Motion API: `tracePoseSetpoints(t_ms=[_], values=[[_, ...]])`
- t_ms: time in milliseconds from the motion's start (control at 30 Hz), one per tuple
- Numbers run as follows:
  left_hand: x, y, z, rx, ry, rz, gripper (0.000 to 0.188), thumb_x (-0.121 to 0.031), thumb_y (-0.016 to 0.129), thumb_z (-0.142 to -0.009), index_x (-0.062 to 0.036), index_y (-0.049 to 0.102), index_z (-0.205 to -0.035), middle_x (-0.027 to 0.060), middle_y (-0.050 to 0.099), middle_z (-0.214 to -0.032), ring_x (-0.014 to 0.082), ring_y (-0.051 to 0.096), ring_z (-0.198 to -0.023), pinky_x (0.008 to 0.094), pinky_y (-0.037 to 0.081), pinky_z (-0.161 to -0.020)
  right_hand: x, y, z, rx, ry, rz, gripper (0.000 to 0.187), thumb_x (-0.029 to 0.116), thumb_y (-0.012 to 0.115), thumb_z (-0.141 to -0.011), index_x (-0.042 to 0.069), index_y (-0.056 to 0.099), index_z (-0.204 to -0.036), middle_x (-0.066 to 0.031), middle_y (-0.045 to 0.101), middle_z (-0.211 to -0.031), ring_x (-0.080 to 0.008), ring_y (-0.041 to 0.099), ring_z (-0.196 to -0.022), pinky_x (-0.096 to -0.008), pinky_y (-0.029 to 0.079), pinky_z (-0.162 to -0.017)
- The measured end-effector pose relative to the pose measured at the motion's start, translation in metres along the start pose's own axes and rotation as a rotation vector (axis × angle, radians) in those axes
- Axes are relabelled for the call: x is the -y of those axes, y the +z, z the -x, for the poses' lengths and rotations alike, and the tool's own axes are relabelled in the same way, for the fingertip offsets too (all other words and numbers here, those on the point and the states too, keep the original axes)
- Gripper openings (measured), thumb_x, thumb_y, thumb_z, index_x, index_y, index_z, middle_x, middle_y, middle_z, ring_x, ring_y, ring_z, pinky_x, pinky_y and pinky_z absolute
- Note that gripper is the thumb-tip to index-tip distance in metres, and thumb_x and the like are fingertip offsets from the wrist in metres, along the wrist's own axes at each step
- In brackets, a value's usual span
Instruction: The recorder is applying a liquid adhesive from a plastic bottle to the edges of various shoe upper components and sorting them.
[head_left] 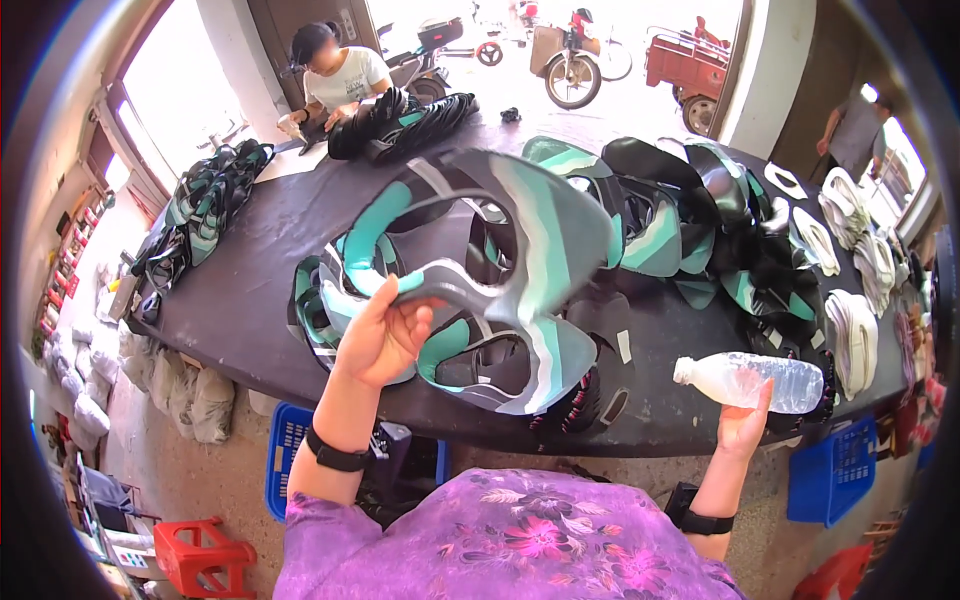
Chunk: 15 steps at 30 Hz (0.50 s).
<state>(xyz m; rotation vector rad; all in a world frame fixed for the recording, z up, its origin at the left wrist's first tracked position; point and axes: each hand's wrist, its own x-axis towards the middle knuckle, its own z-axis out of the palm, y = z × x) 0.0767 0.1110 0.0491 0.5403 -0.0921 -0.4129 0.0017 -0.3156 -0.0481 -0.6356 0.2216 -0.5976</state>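
My left hand (pixel 388 335) is closed on the edge of a flat shoe upper (pixel 555 235) in teal, white and grey, raised above the dark table. The upper's far part is slightly blurred. Beneath it, another teal-and-white shoe upper (pixel 548 365) rests at the near edge, partly covered. On the right, my right hand (pixel 744 425) grips a clear plastic bottle (pixel 760 382), which lies sideways with its white neck end pointing left. Some of my right fingers are hidden behind the bottle.
More shoe uppers (pixel 655 235) are heaped at the right, with a pile (pixel 210 195) at far left. White folded bundles (pixel 852 340) line the right edge. Across the dark table (pixel 260 310), a co-worker (pixel 345 75) handles a black stack (pixel 400 125). Blue crates (pixel 832 475) and a red stool (pixel 200 560) stand below.
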Motion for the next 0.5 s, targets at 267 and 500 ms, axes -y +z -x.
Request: tracePoseSetpoints(t_ms=[267, 500], values=[[-0.033, -0.027, -0.09, -0.008, 0.087, 0.191, 0.034, -0.021, 0.028, -0.085, 0.0049, 0.039, -0.104, 0.0196, 0.05, -0.096, 0.0212, 0.054, -0.082, 0.0292, 0.046, -0.071, 0.009, -0.015, 0.006, -0.064, -0.026, -0.033, 0.037, 0.026, 0.052, -0.074, 0.0, 0.043, -0.099, -0.0094, 0.049, -0.097, -0.0206, 0.046, -0.093, -0.0352, 0.036, -0.082], [-0.037, -0.054, -0.167, -0.109, 0.172, 0.317, 0.034, -0.018, 0.026, -0.084, 0.011, 0.037, -0.098, 0.0233, 0.048, -0.096, 0.0261, 0.053, -0.084, 0.0326, 0.045, -0.073, 0.024, -0.035, 0.019, -0.096, -0.081, -0.034, 0.038, 0.029, 0.049, -0.075, 0.003, 0.044, -0.102, -0.011, 0.05, -0.098, -0.0223, 0.047, -0.095, -0.0378, 0.039, -0.081]])
